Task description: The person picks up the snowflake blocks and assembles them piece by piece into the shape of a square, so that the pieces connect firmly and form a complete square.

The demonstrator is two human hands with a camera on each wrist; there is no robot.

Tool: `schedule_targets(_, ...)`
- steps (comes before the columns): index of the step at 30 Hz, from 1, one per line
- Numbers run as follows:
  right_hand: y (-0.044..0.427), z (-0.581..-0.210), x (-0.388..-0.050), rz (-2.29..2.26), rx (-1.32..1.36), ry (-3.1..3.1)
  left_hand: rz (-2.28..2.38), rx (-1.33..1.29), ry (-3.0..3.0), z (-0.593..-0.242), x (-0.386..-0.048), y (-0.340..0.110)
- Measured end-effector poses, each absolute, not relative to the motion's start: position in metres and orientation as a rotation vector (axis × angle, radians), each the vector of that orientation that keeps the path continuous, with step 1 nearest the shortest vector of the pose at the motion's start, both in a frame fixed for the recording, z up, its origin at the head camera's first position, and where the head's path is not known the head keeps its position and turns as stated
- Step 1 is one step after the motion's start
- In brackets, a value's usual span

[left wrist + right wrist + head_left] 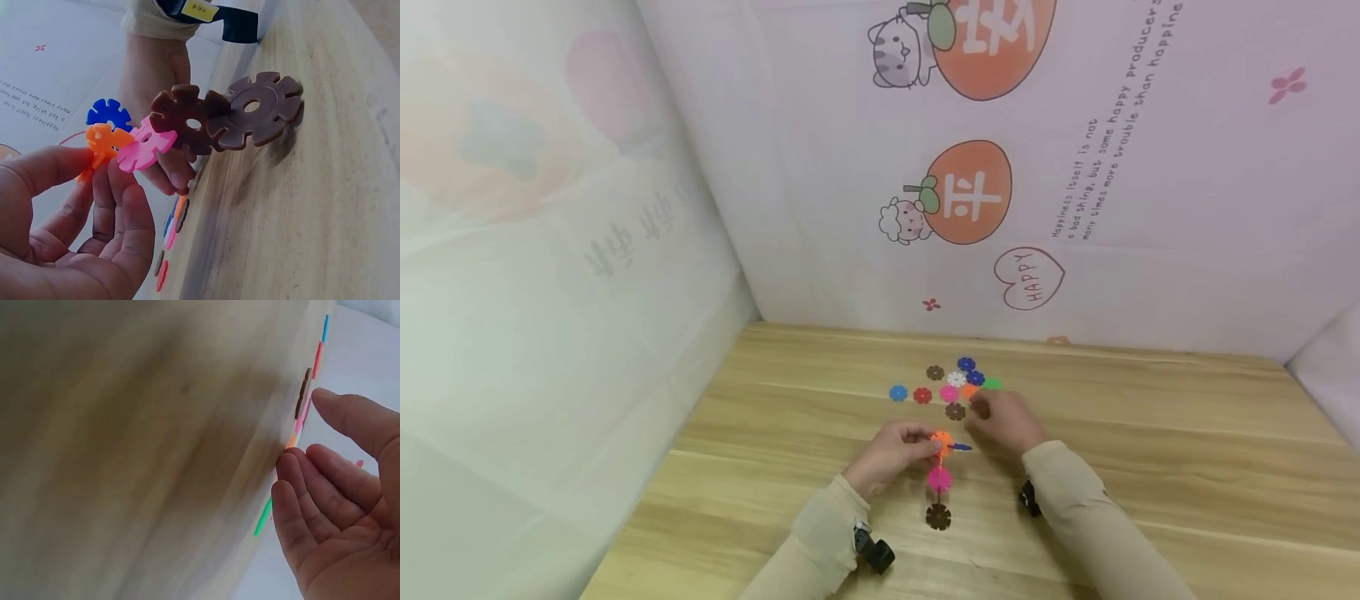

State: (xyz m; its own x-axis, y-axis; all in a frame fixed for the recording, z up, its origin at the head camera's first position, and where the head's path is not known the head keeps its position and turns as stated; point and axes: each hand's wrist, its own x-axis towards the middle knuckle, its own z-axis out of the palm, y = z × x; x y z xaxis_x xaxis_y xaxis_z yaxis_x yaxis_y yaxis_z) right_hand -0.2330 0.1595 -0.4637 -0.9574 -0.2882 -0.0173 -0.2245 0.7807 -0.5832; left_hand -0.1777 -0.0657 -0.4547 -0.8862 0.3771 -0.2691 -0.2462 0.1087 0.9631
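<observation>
Table (760, 400): we see its wood grain across the lower half of the frame.
Left hand (886, 458): lower centre, where we see it pinch an orange disc (943, 438).
Right hand (1011, 422): right of the left one, beside the loose discs (922, 396); thumb and fingers parted, we see nothing gripped.
Chain (939, 481): lower centre, running from that orange disc through a pink disc (147, 150) to brown discs (259, 109); a blue disc (108, 112) joins the orange.
Loose discs: grouped just below mid-frame.

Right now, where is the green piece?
In the head view, the green piece lies on the wooden table, just beyond the right hand, to the right of a dark blue piece and a loose orange one.
</observation>
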Motion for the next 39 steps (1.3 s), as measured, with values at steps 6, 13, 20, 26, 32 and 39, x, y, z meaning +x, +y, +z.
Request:
schedule_targets(6,0.145,-0.46,-0.238,-0.849,-0.443,2.908,1.828,0.109,1.94,-0.455,-0.176,-0.064)
schedule_targets(13,0.132,-0.463,-0.241,-0.776,-0.498,2.939,1.826,0.119,1.936,-0.457,-0.176,-0.063)
schedule_targets(20,0.13,-0.462,-0.237,-0.81,-0.504,2.914,1.795,0.108,1.964,-0.456,-0.172,-0.061)
schedule_targets(26,0.145,-0.464,-0.232,-0.922,-0.525,2.842,1.793,0.12,1.933,-0.455,-0.173,-0.059)
schedule_targets(32,0.163,-0.464,-0.22,-1.0,-0.539,2.795,1.727,0.192,1.965,-0.457,-0.176,-0.058)
schedule_targets(39,0.173,-0.462,-0.203,-1.105,-0.48,2.734,1.702,0.198,2.0,-0.457,-0.176,-0.058)
